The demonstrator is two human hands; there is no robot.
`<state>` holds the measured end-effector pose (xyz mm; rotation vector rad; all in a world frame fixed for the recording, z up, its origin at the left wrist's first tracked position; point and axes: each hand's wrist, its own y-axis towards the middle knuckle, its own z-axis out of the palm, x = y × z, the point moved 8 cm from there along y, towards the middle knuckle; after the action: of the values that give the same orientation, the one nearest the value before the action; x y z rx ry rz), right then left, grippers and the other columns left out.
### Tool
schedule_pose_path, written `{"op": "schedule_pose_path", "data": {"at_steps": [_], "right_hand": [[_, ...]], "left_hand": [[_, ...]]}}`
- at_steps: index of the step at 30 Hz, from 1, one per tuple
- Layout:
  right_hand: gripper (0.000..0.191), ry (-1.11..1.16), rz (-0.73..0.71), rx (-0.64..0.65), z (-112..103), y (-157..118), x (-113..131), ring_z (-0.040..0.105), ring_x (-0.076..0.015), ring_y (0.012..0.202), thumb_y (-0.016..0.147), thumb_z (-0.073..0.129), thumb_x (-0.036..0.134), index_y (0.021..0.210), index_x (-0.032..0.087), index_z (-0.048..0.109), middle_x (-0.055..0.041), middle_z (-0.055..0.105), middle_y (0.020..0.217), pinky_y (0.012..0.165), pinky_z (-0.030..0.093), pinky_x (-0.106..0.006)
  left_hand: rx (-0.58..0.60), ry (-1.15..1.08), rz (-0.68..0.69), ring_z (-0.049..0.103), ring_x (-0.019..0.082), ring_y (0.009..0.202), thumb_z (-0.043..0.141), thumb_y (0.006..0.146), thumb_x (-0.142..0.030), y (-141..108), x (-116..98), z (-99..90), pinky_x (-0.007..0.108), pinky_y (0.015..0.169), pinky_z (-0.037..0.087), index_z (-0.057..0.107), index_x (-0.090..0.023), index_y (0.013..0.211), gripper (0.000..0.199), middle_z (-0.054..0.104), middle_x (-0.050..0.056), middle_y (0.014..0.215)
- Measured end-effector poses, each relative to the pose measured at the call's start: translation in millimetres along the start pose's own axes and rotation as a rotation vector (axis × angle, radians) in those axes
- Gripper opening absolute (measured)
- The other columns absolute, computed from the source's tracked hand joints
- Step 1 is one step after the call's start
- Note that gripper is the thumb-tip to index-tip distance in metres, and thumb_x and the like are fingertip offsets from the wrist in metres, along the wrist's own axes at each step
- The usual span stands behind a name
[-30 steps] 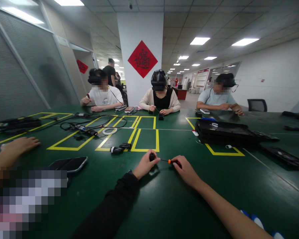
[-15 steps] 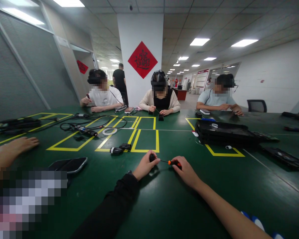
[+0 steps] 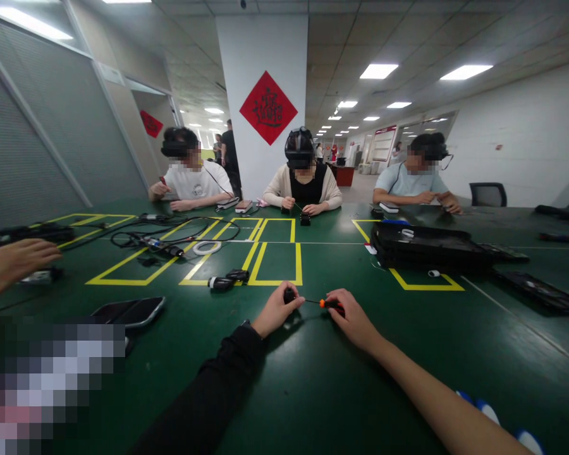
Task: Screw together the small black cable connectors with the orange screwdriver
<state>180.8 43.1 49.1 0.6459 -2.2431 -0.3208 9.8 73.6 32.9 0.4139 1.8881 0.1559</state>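
Observation:
Over the green table (image 3: 284, 379), my left hand (image 3: 277, 309) is closed around a small black part (image 3: 289, 295), mostly covered by the fingers. My right hand (image 3: 353, 316) grips a screwdriver (image 3: 329, 304) with an orange and black handle. Its thin shaft points left and reaches the fingertips of my left hand; whether the tip touches the black part cannot be made out. Beyond my left hand lie two black cylindrical pieces (image 3: 228, 280), one with a white band.
A phone (image 3: 130, 312) lies to the left, near a neighbour's hand (image 3: 21, 259). Tangled cables (image 3: 156, 243) and a white ring (image 3: 207, 248) lie beyond. Black trays (image 3: 422, 246) are stacked at the right. Three people sit across the table.
The neighbour's hand at the far left has lifted and moved left, uncovering a small object beneath it. The view has shifted slightly. My hands keep nearly the same hold.

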Motion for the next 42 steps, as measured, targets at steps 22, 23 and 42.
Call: {"op": "schedule_pose_path", "data": {"at_steps": [22,23,42], "right_hand": [[0.02,0.002,0.065,0.024,3.3,-1.8,-3.5,0.048,-0.0177,0.093,0.08,0.047,0.022,0.099,0.02,0.054,-0.005,0.055,0.098,0.085,0.038,-0.033],[0.021,-0.003,0.07,0.019,3.0,-1.7,-4.5,0.048,-0.0176,0.094,0.081,0.045,0.023,0.1,0.02,0.054,-0.0051,0.054,0.098,0.085,0.038,-0.033],[0.023,-0.029,0.071,0.025,2.2,-0.7,-3.2,0.047,-0.0185,0.098,0.085,0.039,0.022,0.1,0.021,0.056,-0.0062,0.055,0.1,0.088,0.037,-0.035]], "left_hand": [[0.019,0.0,0.005,0.05,0.012,0.068,0.056,0.073,-0.032,-1.0,-3.4,-0.1,0.025,0.068,0.04,0.049,-0.017,0.082,0.019,0.055,-0.001,0.075],[0.019,0.004,0.008,0.05,0.012,0.067,0.056,0.073,-0.032,-0.9,-3.4,0.0,0.025,0.067,0.04,0.049,-0.017,0.082,0.019,0.055,-0.001,0.075],[0.008,-0.016,-0.005,0.051,0.013,0.071,0.055,0.072,-0.031,-1.1,-3.1,-1.0,0.026,0.07,0.04,0.05,-0.017,0.081,0.017,0.055,-0.001,0.074]]}}
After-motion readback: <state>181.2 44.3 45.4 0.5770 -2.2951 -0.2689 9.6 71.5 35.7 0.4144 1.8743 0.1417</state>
